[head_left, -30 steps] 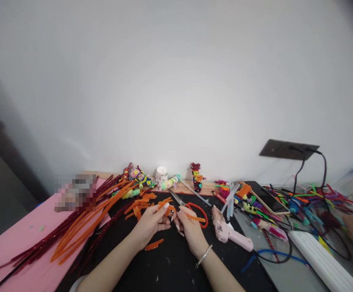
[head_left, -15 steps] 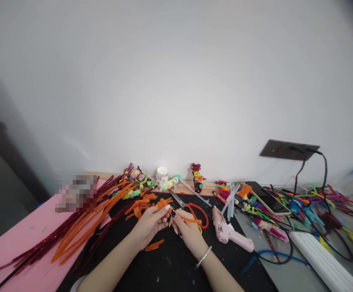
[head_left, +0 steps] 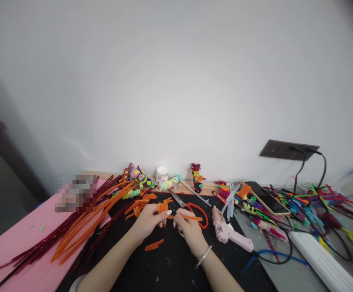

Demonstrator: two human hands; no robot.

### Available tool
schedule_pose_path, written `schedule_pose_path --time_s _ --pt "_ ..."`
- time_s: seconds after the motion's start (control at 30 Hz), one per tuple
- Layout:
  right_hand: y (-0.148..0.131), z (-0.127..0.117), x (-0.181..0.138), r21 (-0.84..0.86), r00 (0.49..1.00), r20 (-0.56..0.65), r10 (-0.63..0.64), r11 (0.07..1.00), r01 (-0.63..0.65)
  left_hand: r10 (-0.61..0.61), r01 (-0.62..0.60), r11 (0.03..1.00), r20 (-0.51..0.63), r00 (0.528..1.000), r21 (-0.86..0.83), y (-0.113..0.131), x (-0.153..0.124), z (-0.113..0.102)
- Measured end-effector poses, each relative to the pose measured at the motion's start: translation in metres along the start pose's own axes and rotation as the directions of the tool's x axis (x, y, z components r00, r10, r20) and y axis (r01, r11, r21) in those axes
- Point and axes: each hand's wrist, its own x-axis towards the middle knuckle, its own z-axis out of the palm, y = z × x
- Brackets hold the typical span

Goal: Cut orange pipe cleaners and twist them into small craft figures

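My left hand [head_left: 148, 221] is closed on a small bundle of orange pipe cleaner [head_left: 163, 208] coiled or folded in rows. Close beside it, my right hand [head_left: 188, 228] pinches an orange pipe cleaner strip [head_left: 193, 217] whose end sticks out to the right. Whether the strip joins the bundle is hidden by my fingers. Cut orange pieces [head_left: 140, 205] lie in a heap behind my left hand, and another short orange piece [head_left: 154, 245] rests on the black mat [head_left: 167, 271] below. Scissors with red handles [head_left: 206, 217] lie just behind my right hand.
Right of my hands lies a pink glue gun [head_left: 231, 234] near clear glue sticks [head_left: 230, 200]. A phone [head_left: 269, 198], white power strip [head_left: 322, 259] and black cables are farther right. Long orange pipe cleaners [head_left: 82, 227] spread left over a pink sheet [head_left: 39, 239]. Small figures [head_left: 196, 178] line the wall.
My hands have moved slightly apart. The orange bundle now shows more upright in my left fingers, and my right hand's fingers have curled in more around the strip.
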Motion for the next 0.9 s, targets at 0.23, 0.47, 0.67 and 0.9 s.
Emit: schedule_pose_path --time_s 0.23,0.47,0.67,0.9 --pt "0.005 -0.002 0.001 0.019 0.993 0.103 -0.059 0.998 0.058 -0.083 0.028 0.988 0.366 0.927 0.154 0.001 -0.006 -0.003" --pt "-0.003 -0.003 0.0 -0.031 0.964 0.248 -0.094 0.994 0.105 -0.2 0.15 0.977 0.406 0.892 0.151 0.006 -0.01 -0.006" --pt "-0.011 -0.004 -0.002 -0.088 0.937 0.349 -0.03 0.994 0.065 -0.287 0.23 0.957 0.479 0.829 0.176 0.006 -0.012 -0.009" --pt "0.009 -0.003 0.005 -0.066 0.997 -0.002 -0.077 0.995 0.077 -0.156 0.143 0.987 0.269 0.951 0.067 0.001 -0.007 0.001"
